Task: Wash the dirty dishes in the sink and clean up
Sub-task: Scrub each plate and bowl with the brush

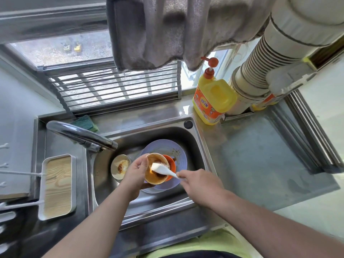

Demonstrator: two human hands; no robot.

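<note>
Left hand (135,170) gripped a sauce-smeared bowl (155,169), hiding the orange dish (171,164) beneath, right hand (200,183) pinched a white brush (162,168), steel sink (193,138), window behind.

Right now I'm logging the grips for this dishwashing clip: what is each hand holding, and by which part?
The left hand grips the sauce-stained bowl by its rim and side. The right hand pinches the white dish brush by the end of its handle.
</note>
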